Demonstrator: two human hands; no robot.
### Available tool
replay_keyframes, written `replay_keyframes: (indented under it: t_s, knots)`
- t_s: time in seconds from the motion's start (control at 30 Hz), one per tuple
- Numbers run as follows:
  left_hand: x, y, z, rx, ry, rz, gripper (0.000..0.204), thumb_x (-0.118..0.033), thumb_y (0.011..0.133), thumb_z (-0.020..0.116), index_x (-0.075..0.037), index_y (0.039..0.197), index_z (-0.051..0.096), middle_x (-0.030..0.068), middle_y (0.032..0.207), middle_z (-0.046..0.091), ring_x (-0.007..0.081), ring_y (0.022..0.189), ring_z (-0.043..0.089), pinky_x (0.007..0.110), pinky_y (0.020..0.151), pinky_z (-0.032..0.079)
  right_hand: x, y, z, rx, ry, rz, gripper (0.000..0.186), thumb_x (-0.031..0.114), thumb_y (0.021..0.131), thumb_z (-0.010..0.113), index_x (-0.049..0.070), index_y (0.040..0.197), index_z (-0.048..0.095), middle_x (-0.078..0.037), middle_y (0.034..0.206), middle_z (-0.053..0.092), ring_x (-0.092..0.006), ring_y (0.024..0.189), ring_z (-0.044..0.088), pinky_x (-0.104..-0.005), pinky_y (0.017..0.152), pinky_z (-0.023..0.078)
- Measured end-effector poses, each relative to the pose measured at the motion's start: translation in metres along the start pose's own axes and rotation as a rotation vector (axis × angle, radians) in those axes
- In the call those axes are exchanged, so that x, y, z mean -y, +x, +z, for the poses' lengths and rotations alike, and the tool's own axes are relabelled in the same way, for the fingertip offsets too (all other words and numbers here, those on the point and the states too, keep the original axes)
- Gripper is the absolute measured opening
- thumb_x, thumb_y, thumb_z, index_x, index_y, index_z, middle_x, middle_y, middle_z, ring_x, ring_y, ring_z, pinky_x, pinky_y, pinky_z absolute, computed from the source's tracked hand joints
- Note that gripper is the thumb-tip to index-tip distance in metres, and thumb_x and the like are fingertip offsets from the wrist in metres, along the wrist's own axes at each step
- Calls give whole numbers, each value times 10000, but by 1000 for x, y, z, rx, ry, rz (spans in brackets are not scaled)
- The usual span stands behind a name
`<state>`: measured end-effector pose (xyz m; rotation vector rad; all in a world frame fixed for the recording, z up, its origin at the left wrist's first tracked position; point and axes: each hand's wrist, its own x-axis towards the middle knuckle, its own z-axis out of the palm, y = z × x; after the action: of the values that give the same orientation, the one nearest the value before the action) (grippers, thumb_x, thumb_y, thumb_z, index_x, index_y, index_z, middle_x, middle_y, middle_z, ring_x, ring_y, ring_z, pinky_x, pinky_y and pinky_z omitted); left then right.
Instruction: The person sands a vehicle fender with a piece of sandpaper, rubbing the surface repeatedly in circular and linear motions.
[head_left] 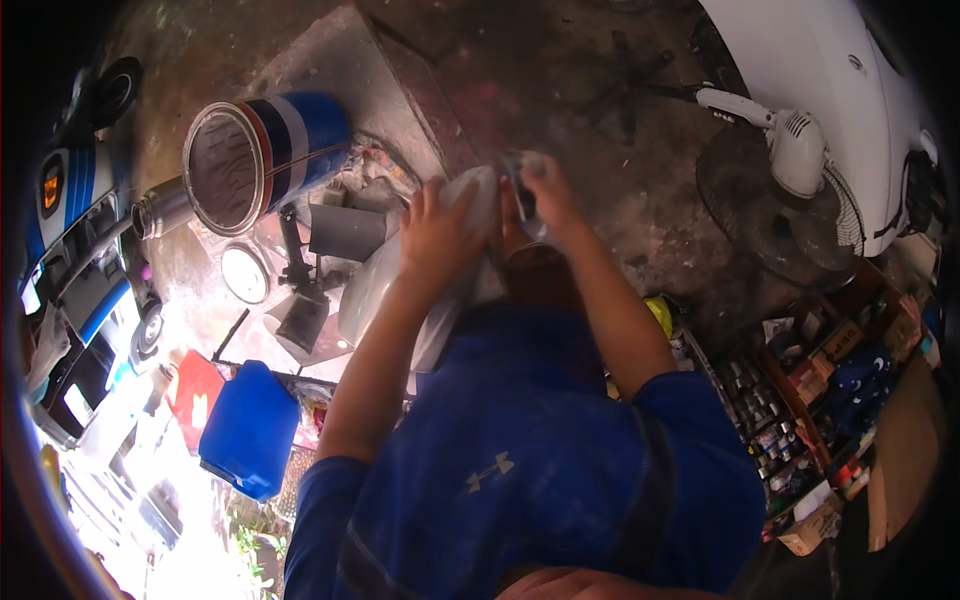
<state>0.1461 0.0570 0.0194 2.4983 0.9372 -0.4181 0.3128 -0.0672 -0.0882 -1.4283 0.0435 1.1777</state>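
Note:
My left hand [440, 225] lies with fingers spread on a pale grey, curved panel [370, 300] in front of my body. Just to its right, my right hand [548, 200] grips a dark, flat rectangular block [520, 188] at the panel's upper end. My leg is partly visible beneath it. Left of the panel are a dark grey curved plate [345, 232], a white round disc [243, 272] and a blue striped drum [305, 150] on a dusty work surface [310, 60].
A standing fan [795, 150] and a white car [820, 40] are at the right. Crates of small cans [755, 405] and cardboard [900, 450] lie lower right. A blue jerrycan [248, 430], a steel pipe [160, 212] and a blue-and-white vehicle [75, 260] are at the left.

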Motion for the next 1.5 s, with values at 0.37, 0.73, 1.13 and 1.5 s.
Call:
replay_keyframes:
  t_s: [0.37, 0.73, 1.13, 1.5]
  knots:
    - [14, -26, -35, 273, -150, -260, 1212, -610, 683, 847, -134, 1645, 284, 296, 1547, 422, 467, 1437, 442, 656, 1135, 363, -6, 30, 40, -322, -657, -149, 416, 357, 830, 844, -28, 953, 742, -251, 888, 742, -414, 875, 741, -475, 772, 562]
    - [25, -30, -27, 238, -135, -226, 1255, -596, 661, 877, -131, 1655, 268, 287, 1492, 482, 474, 1386, 495, 621, 1105, 420, -11, 1, 65, -365, -617, -298, 425, 351, 822, 853, -36, 950, 733, -245, 879, 745, -434, 834, 730, -473, 765, 559]
    - [27, -30, -20, 208, -111, -212, 1220, -558, 650, 890, -132, 1635, 311, 263, 1437, 525, 464, 1320, 552, 592, 1054, 475, -30, -26, 70, -366, -933, -376, 544, 517, 835, 789, 12, 1033, 753, -250, 1023, 758, -414, 1005, 732, -482, 905, 557]
    - [26, -36, -17, 182, -135, -204, 1234, -549, 632, 903, -119, 1631, 319, 270, 1426, 538, 472, 1293, 571, 583, 1042, 492, -9, -13, 80, -332, -878, -377, 499, 424, 858, 803, 3, 1116, 732, -255, 1046, 761, -427, 1053, 734, -486, 963, 533]
